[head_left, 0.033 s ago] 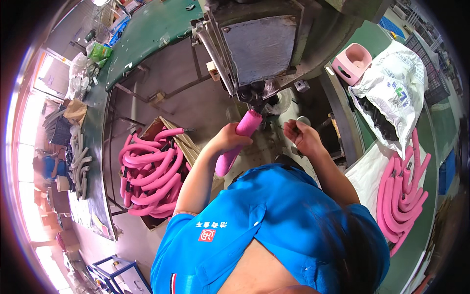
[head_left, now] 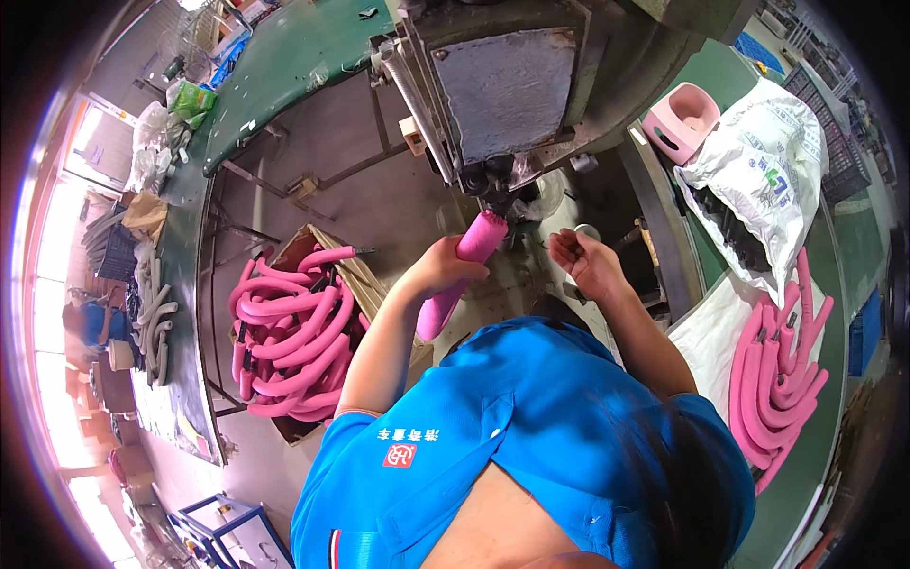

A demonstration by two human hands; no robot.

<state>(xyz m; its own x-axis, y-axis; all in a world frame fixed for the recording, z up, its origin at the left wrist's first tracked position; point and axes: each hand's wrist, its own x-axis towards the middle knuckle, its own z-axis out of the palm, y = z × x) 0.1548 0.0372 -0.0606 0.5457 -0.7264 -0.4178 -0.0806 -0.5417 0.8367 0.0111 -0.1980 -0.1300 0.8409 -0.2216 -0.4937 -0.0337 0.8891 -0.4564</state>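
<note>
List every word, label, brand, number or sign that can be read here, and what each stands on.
Blue shirt: white characters beside a red square emblem; wording not copied out.
White bag: blue and green print, with fainter lettering; also not copied out.
Green bag at far left: any print is too small to read.

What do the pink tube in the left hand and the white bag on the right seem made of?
Pink tube: probably foam, matte, judging by its ragged end. White bag: likely plastic, perhaps woven; slight sheen and crisp creases suggest it, though no weave is clear.
</note>
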